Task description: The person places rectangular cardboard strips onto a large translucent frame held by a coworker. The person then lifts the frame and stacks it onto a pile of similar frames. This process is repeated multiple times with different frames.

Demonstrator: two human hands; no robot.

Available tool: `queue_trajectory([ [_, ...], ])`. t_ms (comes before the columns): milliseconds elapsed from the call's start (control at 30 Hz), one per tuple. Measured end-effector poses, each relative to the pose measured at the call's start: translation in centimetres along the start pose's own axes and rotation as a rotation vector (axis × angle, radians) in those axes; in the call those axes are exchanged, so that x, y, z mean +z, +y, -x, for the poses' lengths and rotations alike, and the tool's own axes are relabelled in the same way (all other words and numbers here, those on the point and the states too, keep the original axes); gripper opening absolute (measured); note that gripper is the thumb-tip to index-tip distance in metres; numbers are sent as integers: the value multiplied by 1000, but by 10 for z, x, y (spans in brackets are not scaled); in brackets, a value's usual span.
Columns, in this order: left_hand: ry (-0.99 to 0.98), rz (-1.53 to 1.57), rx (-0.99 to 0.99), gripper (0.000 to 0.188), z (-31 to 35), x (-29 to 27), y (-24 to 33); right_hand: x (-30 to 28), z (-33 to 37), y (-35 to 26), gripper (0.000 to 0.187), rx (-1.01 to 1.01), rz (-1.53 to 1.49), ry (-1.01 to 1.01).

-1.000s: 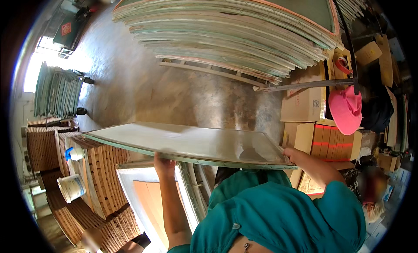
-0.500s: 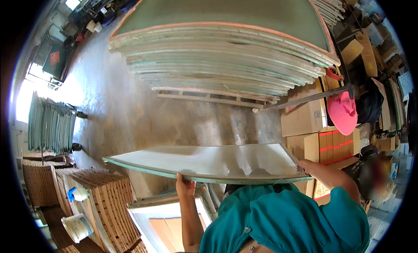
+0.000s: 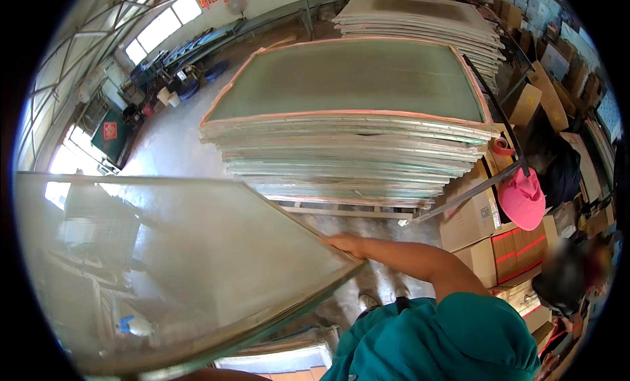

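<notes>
My right hand [image 3: 348, 244] is closed round the right end of a large framed mesh screen [image 3: 190, 250]. The screen is see-through and stretches across the left half of the view, tilted, its far edge raised and its near edge low. A window and a white bottle with a blue top show through the mesh. Of my left arm only a strip of forearm [image 3: 223, 376] shows at the lower edge; the left hand and its fingers are hidden.
Ahead stands a tall stack of framed screens [image 3: 354, 151] on a low rack; another stack [image 3: 420, 20] rises behind. To the right are cardboard boxes [image 3: 469, 213], a metal bar [image 3: 459, 182] and a pink cap [image 3: 523, 198]. A white-framed panel [image 3: 282, 358] leans below the held screen.
The framed screen has swung from in front of my body to the left and tilted up. My right hand has moved left with it. The left hand has gone from sight.
</notes>
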State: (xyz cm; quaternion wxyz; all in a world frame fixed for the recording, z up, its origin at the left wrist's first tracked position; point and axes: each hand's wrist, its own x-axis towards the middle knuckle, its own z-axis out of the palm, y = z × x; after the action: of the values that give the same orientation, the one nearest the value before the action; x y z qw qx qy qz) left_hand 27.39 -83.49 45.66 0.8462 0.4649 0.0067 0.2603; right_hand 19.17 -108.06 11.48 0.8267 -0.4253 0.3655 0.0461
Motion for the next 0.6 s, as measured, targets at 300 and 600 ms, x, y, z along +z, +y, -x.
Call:
queue_trajectory([
  [300,-237,-82,180,45,-38,-22,-37,16,36,-161,34,-610,-268,-18],
  [600,-547,-35,-159,37,-1,24,-137,-175,193,-146,25,-1074,-392,665],
])
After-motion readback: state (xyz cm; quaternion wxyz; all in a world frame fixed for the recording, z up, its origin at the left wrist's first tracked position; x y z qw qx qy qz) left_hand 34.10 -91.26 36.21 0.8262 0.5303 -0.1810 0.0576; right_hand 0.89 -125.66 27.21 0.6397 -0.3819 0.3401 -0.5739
